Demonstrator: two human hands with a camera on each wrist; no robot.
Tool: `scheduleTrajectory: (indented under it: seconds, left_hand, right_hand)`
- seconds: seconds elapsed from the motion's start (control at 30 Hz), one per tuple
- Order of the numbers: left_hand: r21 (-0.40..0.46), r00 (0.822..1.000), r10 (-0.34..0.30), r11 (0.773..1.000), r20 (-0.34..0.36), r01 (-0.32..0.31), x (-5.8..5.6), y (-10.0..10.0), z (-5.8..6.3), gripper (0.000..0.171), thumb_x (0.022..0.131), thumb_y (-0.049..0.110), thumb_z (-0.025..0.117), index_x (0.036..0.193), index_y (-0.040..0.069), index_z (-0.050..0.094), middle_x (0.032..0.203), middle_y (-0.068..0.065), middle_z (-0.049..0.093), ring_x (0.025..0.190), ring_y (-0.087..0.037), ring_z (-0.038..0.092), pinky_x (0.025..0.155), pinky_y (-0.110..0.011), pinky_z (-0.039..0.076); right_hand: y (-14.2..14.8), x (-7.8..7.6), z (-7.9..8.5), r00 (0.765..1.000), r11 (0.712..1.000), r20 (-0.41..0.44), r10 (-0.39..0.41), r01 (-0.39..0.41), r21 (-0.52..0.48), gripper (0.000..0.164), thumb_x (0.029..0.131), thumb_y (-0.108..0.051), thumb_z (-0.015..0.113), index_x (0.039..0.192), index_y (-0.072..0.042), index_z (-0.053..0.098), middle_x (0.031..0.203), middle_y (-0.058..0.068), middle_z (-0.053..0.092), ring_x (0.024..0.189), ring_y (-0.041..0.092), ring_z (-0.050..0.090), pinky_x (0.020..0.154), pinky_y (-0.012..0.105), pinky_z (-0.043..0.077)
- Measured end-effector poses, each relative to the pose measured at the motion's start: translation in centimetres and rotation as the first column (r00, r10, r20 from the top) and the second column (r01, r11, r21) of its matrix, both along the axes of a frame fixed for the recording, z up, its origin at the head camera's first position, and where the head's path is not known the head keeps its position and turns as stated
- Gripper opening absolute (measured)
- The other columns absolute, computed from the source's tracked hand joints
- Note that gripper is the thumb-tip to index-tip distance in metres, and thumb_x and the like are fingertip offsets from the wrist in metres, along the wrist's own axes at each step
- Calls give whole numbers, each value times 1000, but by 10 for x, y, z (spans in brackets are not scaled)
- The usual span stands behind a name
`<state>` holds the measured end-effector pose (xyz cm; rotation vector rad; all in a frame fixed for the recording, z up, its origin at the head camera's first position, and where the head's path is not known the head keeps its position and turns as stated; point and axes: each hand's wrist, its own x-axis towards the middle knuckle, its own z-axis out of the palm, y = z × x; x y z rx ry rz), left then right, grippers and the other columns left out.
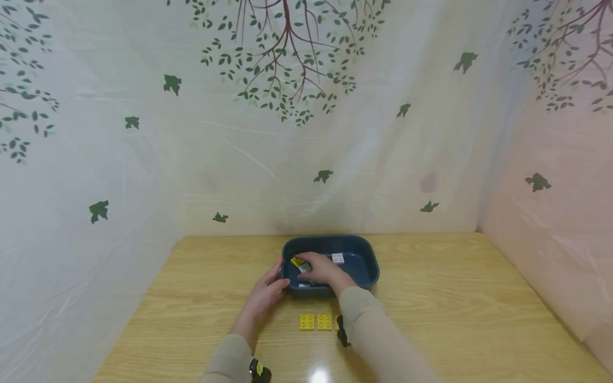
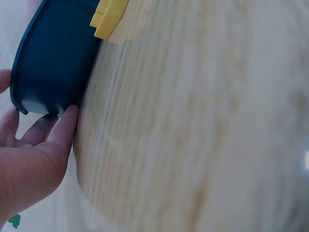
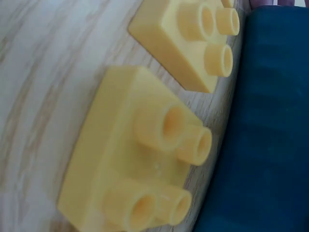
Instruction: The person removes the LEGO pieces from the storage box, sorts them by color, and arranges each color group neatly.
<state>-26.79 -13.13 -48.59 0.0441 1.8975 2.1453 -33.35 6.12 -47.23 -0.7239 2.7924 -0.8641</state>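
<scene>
A dark blue plastic bin [image 1: 369, 255] stands near the table's back edge. My left hand [image 1: 268, 291] holds its left front corner, thumb at the rim and fingers against the outer wall [image 2: 53, 58]. Inside the bin, my right hand [image 1: 320, 267] reaches toward the left end, thumb and fingers apart around a yellow brick [image 1: 297, 261] and a greyish piece [image 1: 304, 268]. A white brick [image 1: 337, 258] lies farther right in the bin. Another pale piece [image 1: 304, 285] shows by the front wall. My right hand's fingers are out of its wrist view.
In front of the bin, yellow two-by-two bricks [image 1: 307, 322] lie in a row on the wooden table [image 1: 191, 314]; the right wrist partly covers one. The right wrist view shows two yellow bricks [image 3: 140, 159] close up. A leaf-printed curtain [image 1: 239, 159] hangs behind.
</scene>
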Motion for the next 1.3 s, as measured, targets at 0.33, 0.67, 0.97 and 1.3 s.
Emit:
scheduleTrajectory:
  seconds: [0.33,0.67,0.97,1.3]
  left_hand:
    - [-10,1000,12,1000,15,-12,1,0,1,65,98,10,54,156,25,30,162,-14,21,145,-36,25,111,-55,31]
    - [4,1000,12,1000,3,-12,0,1,-1,65,98,9,54,156,22,30,161,-15,23,144,-36,27,111,-56,31]
    - [10,1000,12,1000,-2,-12,2,1,0,65,97,8,55,156,20,31,161,-15,22,146,-37,23,112,-57,29]
    - [-7,1000,16,1000,-5,-16,0,1,-1,64,98,10,55,156,21,31,161,-16,24,145,-37,24,111,-58,29]
  right_hand:
    - [0,1,-1,998,998,-25,64,-64,11,51,88,-16,75,136,-5,59,135,13,60,126,30,53,109,46,39]
    - [-2,0,-1,999,1000,38,23,-22,-21,46,85,-16,79,128,-10,66,128,5,65,120,24,56,108,44,40]
    - [-3,0,0,999,1000,26,27,-26,-13,36,81,-12,81,116,-12,73,111,0,71,102,18,60,101,41,45]
    - [-3,-2,-1,1000,1000,28,9,-10,13,32,82,-10,80,114,-14,74,110,-2,71,106,17,60,102,40,45]
